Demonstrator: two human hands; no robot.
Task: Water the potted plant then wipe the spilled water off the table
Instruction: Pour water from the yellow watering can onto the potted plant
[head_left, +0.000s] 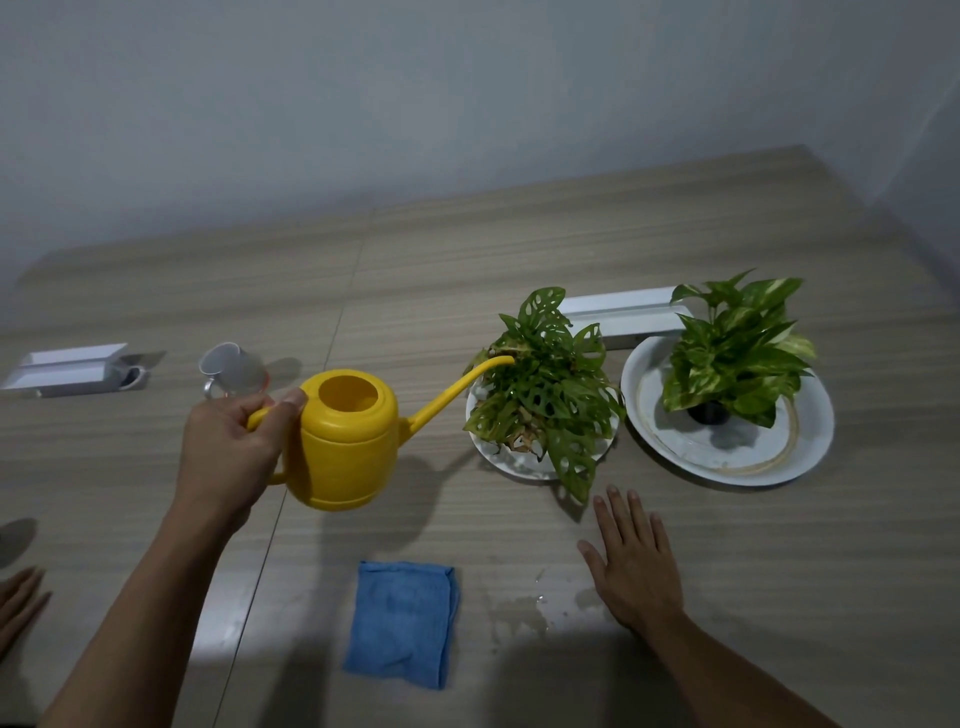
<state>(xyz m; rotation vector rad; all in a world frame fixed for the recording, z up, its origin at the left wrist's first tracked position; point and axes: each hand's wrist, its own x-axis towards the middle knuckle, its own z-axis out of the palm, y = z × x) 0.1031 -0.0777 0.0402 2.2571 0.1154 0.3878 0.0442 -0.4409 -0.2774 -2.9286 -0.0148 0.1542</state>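
My left hand (234, 452) grips the handle of a yellow watering can (348, 441), held above the table. Its long spout tip reaches into the leaves of a holey-leaved potted plant (545, 395) that stands on a white saucer (498, 457). My right hand (636, 564) lies flat on the wooden table (415, 270), fingers spread, just in front of that plant. A patch of spilled water (524, 610) glistens to the left of my right hand. A folded blue cloth (402, 626) lies on the table near the front edge, left of the spill.
A second leafy plant (737, 348) stands on a large white plate (727, 452) at the right. A white tray (623, 312) lies behind the plants. A tipped cup (231, 369) and another white tray (67, 369) are at the left. Another person's hand (18, 605) rests at the left edge.
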